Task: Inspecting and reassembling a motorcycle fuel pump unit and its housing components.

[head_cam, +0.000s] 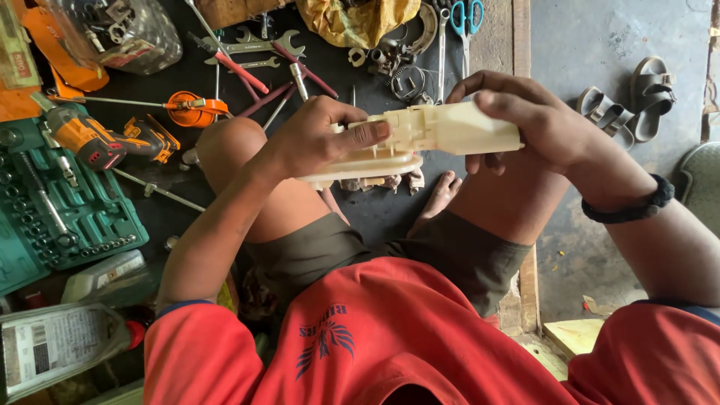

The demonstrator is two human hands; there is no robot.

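Red shirt (390, 337) closest below, knees bent above it. Far out past the left hand: green socket case (67, 202), orange drill (97, 139), wrenches (255, 46). Left hand (319, 139) closed on the cream plastic part (420, 139), thumb pressed along its top. Right hand (536, 120) wrapped round the part's other end, fingers curled over. Beyond the right hand: grey sandals (630, 101) on concrete.
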